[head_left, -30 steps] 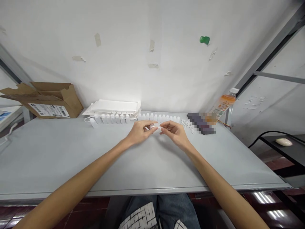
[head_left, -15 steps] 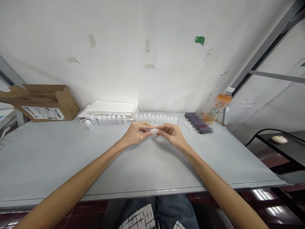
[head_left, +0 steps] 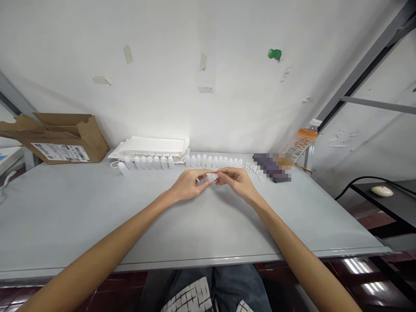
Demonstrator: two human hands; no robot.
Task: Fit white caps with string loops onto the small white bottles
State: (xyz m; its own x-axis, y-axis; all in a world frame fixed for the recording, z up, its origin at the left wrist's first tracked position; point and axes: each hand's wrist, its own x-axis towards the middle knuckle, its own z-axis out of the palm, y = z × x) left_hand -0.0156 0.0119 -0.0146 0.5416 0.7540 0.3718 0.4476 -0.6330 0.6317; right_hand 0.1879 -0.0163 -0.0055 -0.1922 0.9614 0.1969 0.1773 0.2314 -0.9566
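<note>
So the little translucent bottle (head_left: 208, 178) was up off the table (head_left: 211, 225), pinched in our left hand's (head_left: 187, 184) nearly closed fingers, while our right hand's (head_left: 236, 182) closed fingertips gripped its end, near more bottles (head_left: 212, 162).

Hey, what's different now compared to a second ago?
Only small changes: the little translucent bottle shows more clearly between the fingers of the left hand and right hand. Nothing was visibly picked up or let go. The camera view swung slightly right, so the scene sits further left. The standing small bottles, cardboard box and orange drink bottle stayed put.
</note>
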